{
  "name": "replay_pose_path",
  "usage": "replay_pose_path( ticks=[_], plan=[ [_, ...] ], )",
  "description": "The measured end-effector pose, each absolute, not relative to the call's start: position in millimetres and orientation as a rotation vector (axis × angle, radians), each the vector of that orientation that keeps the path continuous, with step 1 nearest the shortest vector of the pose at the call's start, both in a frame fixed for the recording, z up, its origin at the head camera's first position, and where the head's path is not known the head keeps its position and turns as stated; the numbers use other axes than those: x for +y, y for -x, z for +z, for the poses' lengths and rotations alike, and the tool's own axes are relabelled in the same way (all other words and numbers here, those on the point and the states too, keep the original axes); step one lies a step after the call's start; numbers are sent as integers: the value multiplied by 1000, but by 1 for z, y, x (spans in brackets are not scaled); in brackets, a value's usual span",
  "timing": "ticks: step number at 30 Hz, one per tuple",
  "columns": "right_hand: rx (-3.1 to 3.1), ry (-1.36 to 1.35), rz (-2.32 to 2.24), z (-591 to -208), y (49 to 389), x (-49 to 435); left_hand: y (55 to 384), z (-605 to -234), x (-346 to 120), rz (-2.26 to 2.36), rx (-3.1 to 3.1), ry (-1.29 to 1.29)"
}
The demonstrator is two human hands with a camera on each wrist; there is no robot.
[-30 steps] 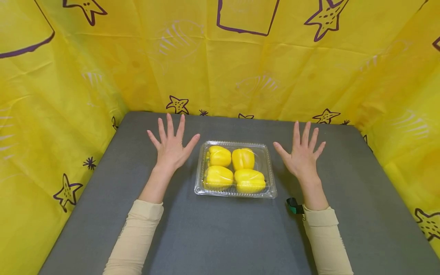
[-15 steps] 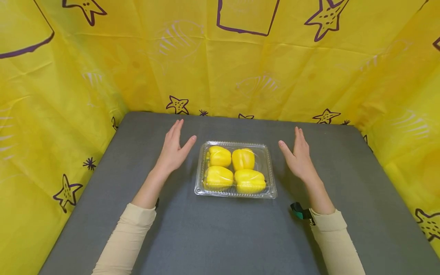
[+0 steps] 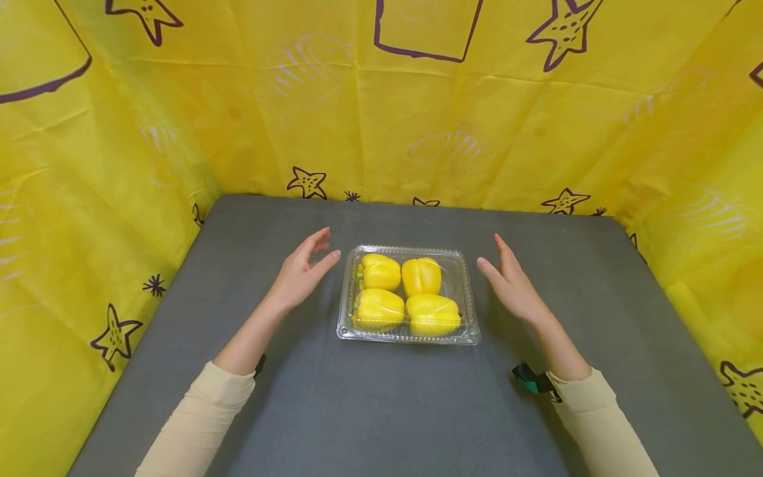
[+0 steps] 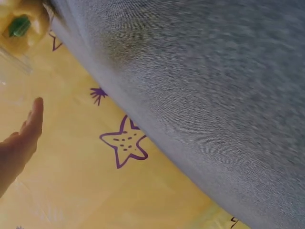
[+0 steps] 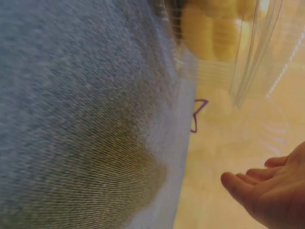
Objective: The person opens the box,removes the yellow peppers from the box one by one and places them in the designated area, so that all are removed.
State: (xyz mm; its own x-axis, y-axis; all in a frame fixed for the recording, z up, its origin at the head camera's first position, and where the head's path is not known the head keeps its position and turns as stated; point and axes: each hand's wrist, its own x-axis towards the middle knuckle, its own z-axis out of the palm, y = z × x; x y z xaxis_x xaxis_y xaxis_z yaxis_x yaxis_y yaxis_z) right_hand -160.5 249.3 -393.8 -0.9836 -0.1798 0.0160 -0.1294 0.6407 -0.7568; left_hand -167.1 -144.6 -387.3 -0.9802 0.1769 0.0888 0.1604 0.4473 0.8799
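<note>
A clear plastic clamshell container (image 3: 411, 338) sits on the grey table with its lid down, and several yellow bell peppers (image 3: 434, 314) show through it. To its left hovers my left hand (image 3: 298, 275), palm turned inward, fingers slightly bent and thumb apart, holding nothing. On the other side my right hand (image 3: 511, 285) faces it with relaxed fingers, also holding nothing. Gaps of table show between each hand and the container's sides. A green-stemmed pepper (image 4: 20, 27) appears in the left wrist view's upper corner. The right wrist view catches the container's side wall (image 5: 245, 71) above the fingers.
The grey cloth-covered table (image 3: 381, 411) spreads around the container. Yellow curtains (image 3: 381, 132) printed with starfish and fish enclose its back and both sides. A dark strap with a green patch (image 3: 527, 379) hangs at the right wrist.
Both hands have turned from spread fingers, backs up, to palms facing inward with fingers together and slightly bent. They have come a little nearer the viewer. The container has stayed put.
</note>
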Motion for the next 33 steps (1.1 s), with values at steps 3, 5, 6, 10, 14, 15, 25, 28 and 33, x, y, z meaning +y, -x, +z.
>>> replay_pose_path(
  ticks=[3, 5, 6, 10, 14, 15, 25, 28, 33],
  plan=[
    [2718, 298, -1302, -396, 156, 249, 163, -387, -147, 1596, 2619, -310],
    [2665, 331, -1310, -397, 153, 249, 160, -387, -149, 1584, 2586, -316],
    [2639, 353, -1314, -398, 152, 249, 158, -387, -150, 1578, 2567, -317],
    [2542, 439, -1322, -402, 146, 252, 153, -389, -153, 1513, 2510, -341],
    [2472, 506, -1327, -407, 141, 254, 149, -394, -156, 1439, 2458, -391],
    [2461, 521, -1323, -408, 139, 254, 149, -395, -157, 1427, 2443, -406],
    [2401, 634, -1293, -415, 132, 256, 141, -405, -162, 1407, 2326, -474],
    [2376, 672, -1293, -417, 130, 259, 139, -407, -164, 1404, 2293, -502],
    [2333, 726, -1287, -421, 127, 262, 137, -408, -166, 1409, 2248, -538]
  ],
)
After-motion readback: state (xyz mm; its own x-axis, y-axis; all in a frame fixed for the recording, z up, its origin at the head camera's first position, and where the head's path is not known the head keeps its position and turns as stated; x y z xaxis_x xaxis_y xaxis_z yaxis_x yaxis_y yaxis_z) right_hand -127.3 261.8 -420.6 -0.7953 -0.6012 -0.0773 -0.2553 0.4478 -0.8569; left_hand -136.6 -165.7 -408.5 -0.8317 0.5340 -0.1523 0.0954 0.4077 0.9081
